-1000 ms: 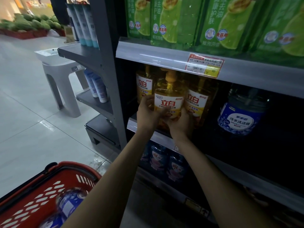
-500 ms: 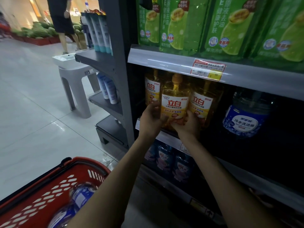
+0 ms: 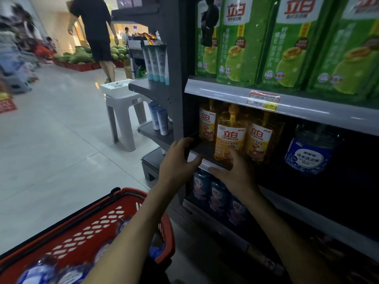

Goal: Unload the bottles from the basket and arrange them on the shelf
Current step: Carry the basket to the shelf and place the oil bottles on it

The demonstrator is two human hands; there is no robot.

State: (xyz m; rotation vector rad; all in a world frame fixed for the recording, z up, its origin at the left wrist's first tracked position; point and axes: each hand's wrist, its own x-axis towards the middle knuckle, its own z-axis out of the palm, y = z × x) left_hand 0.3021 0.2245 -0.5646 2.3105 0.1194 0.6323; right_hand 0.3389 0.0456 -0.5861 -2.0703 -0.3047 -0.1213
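— Where the red basket [image 3: 86, 232] sits at the lower left, how many bottles are seen in it?

— At least two blue-labelled bottles [image 3: 39, 271] are made out lying inside; blur prevents a firm count.

— And on the middle shelf [image 3: 207, 162]?

— Three yellow pump bottles are counted: one at the back left [image 3: 207, 124], the front bottle [image 3: 230, 136] at the shelf's lip, and a third [image 3: 259, 138] just beside it on the right. Further right, one blue-labelled jar [image 3: 309, 152] is seen, well apart from them. Below, three blue bottles [image 3: 217, 195] are lined up on the lower shelf.

— How is each grip described?

— The left hand [image 3: 178, 162] is held loosely spread in front of the shelf edge, nothing grasped; whether the edge is touched cannot be told. The right hand [image 3: 235, 173] is also released, its fingertips [image 3: 229, 150] raised against the lower part of the front bottle, with no clasp around it.

— What room is left?

— Bare shelf surface is seen left of the front bottle, up to the grey upright [image 3: 174, 58]. Dark empty-looking space is noted between the third yellow bottle and the jar.
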